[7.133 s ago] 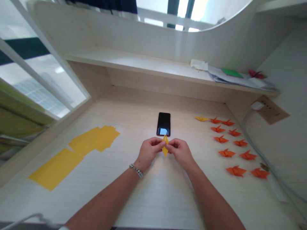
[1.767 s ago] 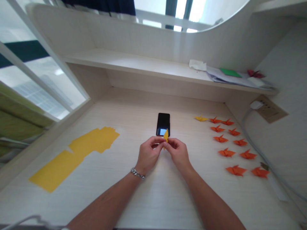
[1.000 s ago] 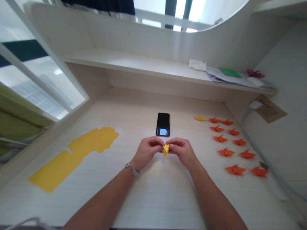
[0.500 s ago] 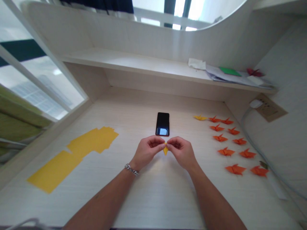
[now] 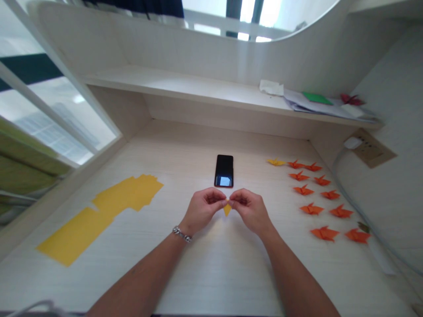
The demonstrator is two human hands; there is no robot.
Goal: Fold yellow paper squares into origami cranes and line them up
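Both my hands meet over the middle of the pale wooden desk (image 5: 211,264). My left hand (image 5: 202,209), with a metal bracelet at the wrist, and my right hand (image 5: 250,209) pinch a small folded yellow paper piece (image 5: 227,208) between their fingertips. Only the lower tip of the paper shows below the fingers. A black phone (image 5: 224,170) lies flat just beyond my hands, its screen partly lit.
Yellow paper sheets (image 5: 99,213) lie spread at the left. Several orange folded cranes (image 5: 312,208) and one yellow crane (image 5: 276,162) stand in rows at the right. A shelf (image 5: 205,90) above holds papers (image 5: 317,105). A wall socket with a cable (image 5: 355,145) sits at far right.
The yellow paper stood taller above my fingers earlier; now it sits lower and smaller between my fingertips. My hands stay in nearly the same place.
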